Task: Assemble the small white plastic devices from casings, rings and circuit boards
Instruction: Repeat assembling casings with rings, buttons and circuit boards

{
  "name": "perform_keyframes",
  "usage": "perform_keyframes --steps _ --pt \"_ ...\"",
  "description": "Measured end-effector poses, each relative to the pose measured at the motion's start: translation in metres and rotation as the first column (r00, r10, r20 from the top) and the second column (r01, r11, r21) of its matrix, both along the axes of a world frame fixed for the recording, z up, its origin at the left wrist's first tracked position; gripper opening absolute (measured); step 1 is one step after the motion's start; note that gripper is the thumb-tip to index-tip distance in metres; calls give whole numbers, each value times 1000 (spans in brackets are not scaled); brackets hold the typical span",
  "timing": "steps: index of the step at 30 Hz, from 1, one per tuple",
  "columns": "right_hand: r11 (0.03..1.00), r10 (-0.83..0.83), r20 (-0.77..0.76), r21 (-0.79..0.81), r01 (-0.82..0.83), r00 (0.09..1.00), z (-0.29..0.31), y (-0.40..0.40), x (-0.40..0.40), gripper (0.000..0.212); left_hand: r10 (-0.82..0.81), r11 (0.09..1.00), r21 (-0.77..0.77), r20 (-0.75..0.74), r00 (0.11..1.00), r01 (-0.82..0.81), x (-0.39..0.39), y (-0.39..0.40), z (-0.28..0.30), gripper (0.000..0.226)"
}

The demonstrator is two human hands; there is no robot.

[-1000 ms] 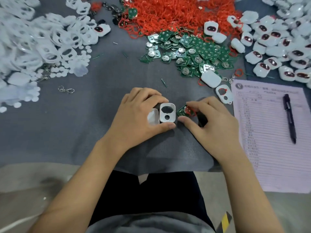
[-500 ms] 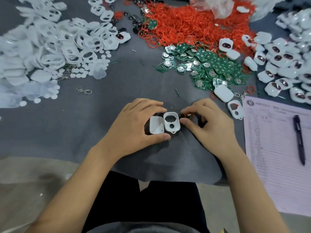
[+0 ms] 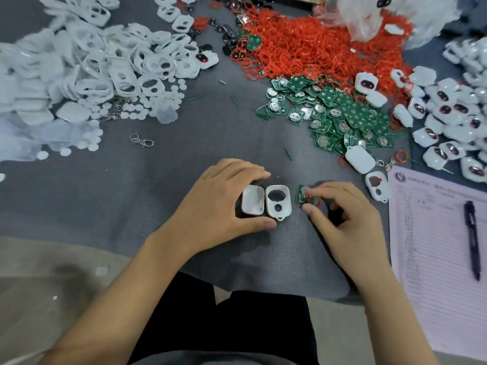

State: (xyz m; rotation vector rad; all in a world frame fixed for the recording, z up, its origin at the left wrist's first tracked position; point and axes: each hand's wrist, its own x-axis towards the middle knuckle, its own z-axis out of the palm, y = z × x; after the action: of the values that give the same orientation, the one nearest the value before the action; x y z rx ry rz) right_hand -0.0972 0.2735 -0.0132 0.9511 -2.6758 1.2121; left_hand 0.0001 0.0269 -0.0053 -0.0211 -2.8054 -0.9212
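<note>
Two white casing halves lie side by side on the grey cloth: a plain back shell (image 3: 252,200) and a front shell with two holes (image 3: 278,203). My left hand (image 3: 218,206) cups them, thumb below and fingers above. My right hand (image 3: 342,217) pinches a small green circuit board (image 3: 301,194) together with a red ring (image 3: 315,201), just right of the front shell. Piles of red rings (image 3: 311,46), green boards (image 3: 342,111) and empty white casings (image 3: 105,61) lie farther back.
Finished white devices (image 3: 453,119) heap at the far right. A lined paper sheet (image 3: 434,248) with a dark pen (image 3: 473,238) lies at the right. A loose key clip (image 3: 142,141) and white discs (image 3: 87,138) sit at the left. The cloth's front edge (image 3: 79,248) runs below my wrists.
My right hand drew slightly away from the front shell, with the board and red ring now showing between its fingertips. My left hand stayed around the two shells.
</note>
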Motion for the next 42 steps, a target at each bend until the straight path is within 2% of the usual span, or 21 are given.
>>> perform_keyframes --steps 9,13,18,22,26,30,32,35,37,40,42 --pt "990 -126 -35 63 128 991 8 -23 -15 22 81 989 -126 11 997 -79 14 -17 8 82" --pt "994 -47 -42 93 50 998 10 -25 -14 26 64 996 -60 55 996 -61 24 -39 8 83" --pt "997 43 -25 61 -41 999 7 -16 -5 30 32 999 -20 33 999 -32 26 -47 4 61" --pt "995 90 -20 40 -89 996 8 -8 3 21 54 998 -31 13 998 -54 25 -44 1 59" --pt "1000 15 -12 1 -15 1000 9 -8 4 17 84 993 79 30 996 -86 26 -45 3 73" --pt "999 -40 -74 -32 38 996 7 -16 0 12 142 970 198 27 989 -145 28 -43 5 57" --pt "991 -103 -130 -93 91 986 8 -24 -2 17 195 954 233 -7 981 -188 28 -46 4 46" --pt "985 -134 -153 -126 115 979 13 -49 -1 23 365 926 167 -174 915 -338 26 -56 5 24" --pt "994 -52 -151 -105 36 987 22 -75 2 18 497 866 97 -273 823 -491 23 -71 6 13" --pt "991 124 -126 -40 -130 984 41 -124 0 13 659 738 41 -262 705 -674 17 -103 10 12" --pt "976 217 -111 39 -214 970 52 -155 -6 9 708 694 42 -223 670 -719 14 -121 12 15"
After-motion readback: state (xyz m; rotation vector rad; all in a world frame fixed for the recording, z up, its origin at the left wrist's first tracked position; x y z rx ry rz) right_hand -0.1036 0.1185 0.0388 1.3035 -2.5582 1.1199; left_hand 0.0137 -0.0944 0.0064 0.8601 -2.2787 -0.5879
